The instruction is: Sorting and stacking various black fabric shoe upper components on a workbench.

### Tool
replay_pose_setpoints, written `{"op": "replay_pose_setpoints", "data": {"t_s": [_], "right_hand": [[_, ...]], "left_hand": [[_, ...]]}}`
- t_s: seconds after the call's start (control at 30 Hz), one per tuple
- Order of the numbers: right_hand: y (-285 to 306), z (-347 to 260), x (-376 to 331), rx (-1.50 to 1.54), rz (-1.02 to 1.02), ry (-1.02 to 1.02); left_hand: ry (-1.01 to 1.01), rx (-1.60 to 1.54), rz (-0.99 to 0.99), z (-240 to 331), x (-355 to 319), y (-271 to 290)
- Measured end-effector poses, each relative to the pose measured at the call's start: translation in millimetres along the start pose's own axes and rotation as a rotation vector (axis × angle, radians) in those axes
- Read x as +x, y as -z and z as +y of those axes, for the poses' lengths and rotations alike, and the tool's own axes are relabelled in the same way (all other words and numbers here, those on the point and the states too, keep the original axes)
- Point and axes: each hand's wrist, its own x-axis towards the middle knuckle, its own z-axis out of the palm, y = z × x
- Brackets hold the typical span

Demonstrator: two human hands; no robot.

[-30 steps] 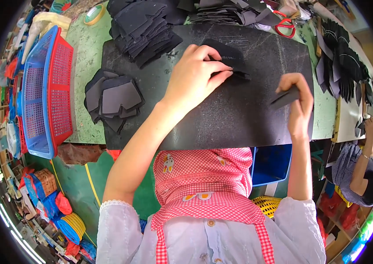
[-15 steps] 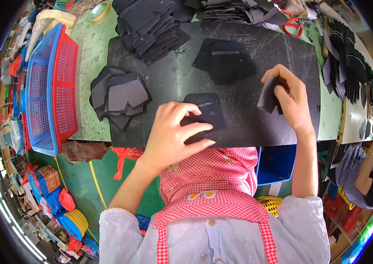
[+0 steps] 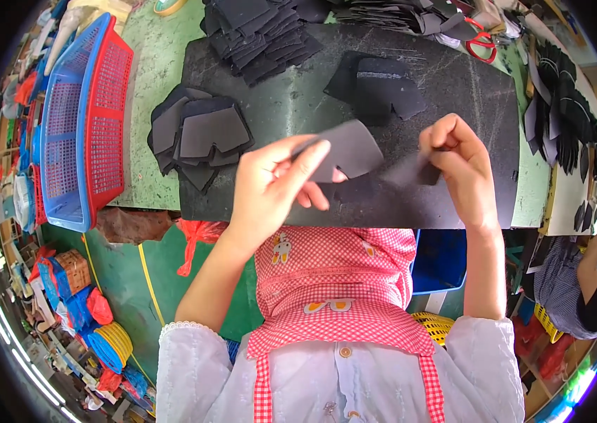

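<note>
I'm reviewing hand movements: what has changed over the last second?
The left hand drew away from the dark pieces on the far part of the black board, came nearer the person, and now holds a grey piece raised above the board. The right hand still holds a blurred dark piece. The pile at left and the red-handled scissors stayed put.

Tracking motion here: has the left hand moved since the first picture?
Yes. Against the black mat, the left hand has moved toward the near edge and leftward.
</note>
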Motion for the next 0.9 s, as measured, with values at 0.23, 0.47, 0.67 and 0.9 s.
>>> {"op": "replay_pose_setpoints", "data": {"t_s": [0.23,0.47,0.67,0.9], "right_hand": [[-58,-6,-5,-0.355,-0.121,-0.134],[-63,6,-4,-0.664,-0.101,-0.092],[-66,5,2,-0.743,-0.127,-0.182],[-74,3,2,-0.908,-0.121,-0.116]], "left_hand": [[0.182,0.208,-0.130,12,2,0],[0.344,0.385,-0.108,0,-3,25],[0.315,0.397,-0.096,-8,-1,26],[0.245,0.958,-0.167,6,4,14]]}}
